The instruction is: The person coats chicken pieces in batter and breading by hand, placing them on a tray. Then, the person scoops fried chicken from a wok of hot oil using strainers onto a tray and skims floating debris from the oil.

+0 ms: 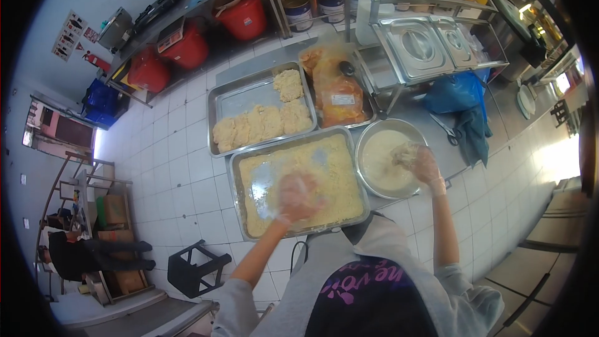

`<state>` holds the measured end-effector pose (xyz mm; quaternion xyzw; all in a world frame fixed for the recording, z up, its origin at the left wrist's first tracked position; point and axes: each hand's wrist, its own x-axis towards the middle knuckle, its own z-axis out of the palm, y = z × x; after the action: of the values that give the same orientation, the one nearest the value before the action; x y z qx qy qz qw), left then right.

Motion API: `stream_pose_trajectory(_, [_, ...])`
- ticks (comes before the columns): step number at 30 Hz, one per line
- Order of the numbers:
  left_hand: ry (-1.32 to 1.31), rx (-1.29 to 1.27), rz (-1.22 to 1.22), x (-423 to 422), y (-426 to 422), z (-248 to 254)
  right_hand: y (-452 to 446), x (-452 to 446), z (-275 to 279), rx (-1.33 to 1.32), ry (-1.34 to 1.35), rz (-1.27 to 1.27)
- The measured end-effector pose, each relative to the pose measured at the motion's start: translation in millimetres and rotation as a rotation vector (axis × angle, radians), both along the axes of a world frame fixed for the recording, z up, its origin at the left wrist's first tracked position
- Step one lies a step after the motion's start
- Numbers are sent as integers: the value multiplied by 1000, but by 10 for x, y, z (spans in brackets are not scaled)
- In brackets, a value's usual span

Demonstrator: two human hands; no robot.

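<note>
My left hand (299, 196) is over the metal tray of pale crumbs (340, 207); motion smears its fingers, so their pose is unclear. Bare metal shows through the crumbs in places. To the right, my right hand (425, 166) reaches over a round metal bowl (358, 165) of whitish batter (379, 157). Its fingers are closed on a lumpy batter-coated piece (404, 156), whose kind I cannot make out. Behind the crumbs, a second metal tray (240, 101) holds several crumb-coated pieces (265, 126) along its near side and right end.
Bagged orange-coloured food (339, 97) lies in a tray behind the bowl. Scissors (444, 130), a dark cloth (472, 134) and a blue bag (454, 95) are at right. Lidded steel pans (417, 48) stand beyond. A black stool (198, 268) and another person (68, 256) are at left.
</note>
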<state>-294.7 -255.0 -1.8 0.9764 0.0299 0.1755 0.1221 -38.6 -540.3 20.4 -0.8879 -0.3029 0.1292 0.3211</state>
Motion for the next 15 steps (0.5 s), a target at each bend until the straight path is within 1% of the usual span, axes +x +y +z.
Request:
stream_pose_trajectory(1, [32, -6, -56, 129, -173, 14, -12, 1, -19, -1, 1, 11])
stream_pose_trajectory(2, [64, -11, -110, 263, -344, 28, -4, 0, -30, 38, 59, 7])
stream_pose_trajectory(3, [52, -23, -81, 345, -518, -83, 22, -16, -39, 77, 118, 4])
stream_pose_trajectory(5, [36, -33, -37, 475, -660, -321, 70, -80, 153, 90, 91, 55])
stream_pose_trajectory(7, [196, -121, -32, 541, -645, -424, 112, -95, 280, 105, 66, 99])
stream_pose_trajectory(8, [202, -123, -23, 525, -605, -480, 106, -112, 294, 120, 108, 77])
stream_pose_trajectory(10, [389, -289, -7, 552, -493, -494, 118, -135, 358, 136, 147, 58])
stream_pose_trajectory(11, [388, -289, -3, 526, -458, -493, 133, -152, 402, 137, 145, 41])
stream_pose_trajectory(13, [88, -334, -51, 445, -359, -511, 150, -157, 409, 140, 143, 25])
stream_pose_trajectory(14, [88, -332, -50, 406, -255, -651, 144, -142, 387, 151, 137, 18])
stream_pose_trajectory(15, [282, -616, 62, 352, -110, -922, 145, -139, 370, 161, 133, 11])
